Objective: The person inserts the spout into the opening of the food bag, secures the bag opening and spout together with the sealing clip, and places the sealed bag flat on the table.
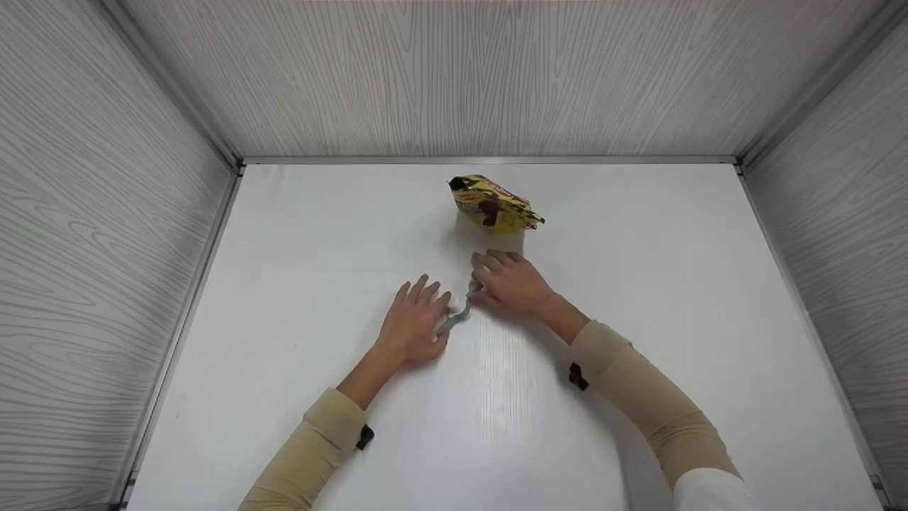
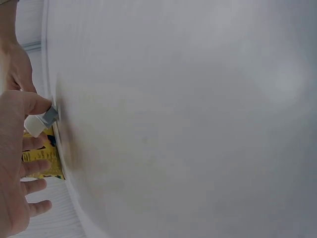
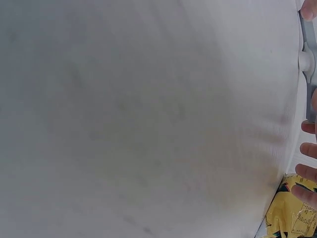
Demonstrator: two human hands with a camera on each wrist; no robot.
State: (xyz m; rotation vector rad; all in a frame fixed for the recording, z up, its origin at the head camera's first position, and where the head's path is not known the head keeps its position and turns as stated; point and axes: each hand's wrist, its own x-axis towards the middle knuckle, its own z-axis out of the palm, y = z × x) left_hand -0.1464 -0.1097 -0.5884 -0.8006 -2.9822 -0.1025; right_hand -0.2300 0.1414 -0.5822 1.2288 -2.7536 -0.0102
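Observation:
Between the two hands lies a grey strip-like piece [image 1: 457, 318] with a white rounded part; its exact kind cannot be told. My left hand [image 1: 413, 326] pinches its nearer end between thumb and index finger, the other fingers spread. My right hand [image 1: 512, 285] holds its farther end, with thumb and fingers about it. In the right wrist view the grey piece [image 3: 309, 37] is a long bar, the white part [image 3: 305, 61] sticking out midway. Behind the hands stands a yellow and brown snack bag [image 1: 496, 206]; its top looks folded or crumpled.
The white tabletop [image 1: 298, 284] stretches around the hands. Grey wood-grained panels [image 1: 454, 78] enclose it at the back and on both sides. A metal strip [image 1: 355, 160] runs along the back edge.

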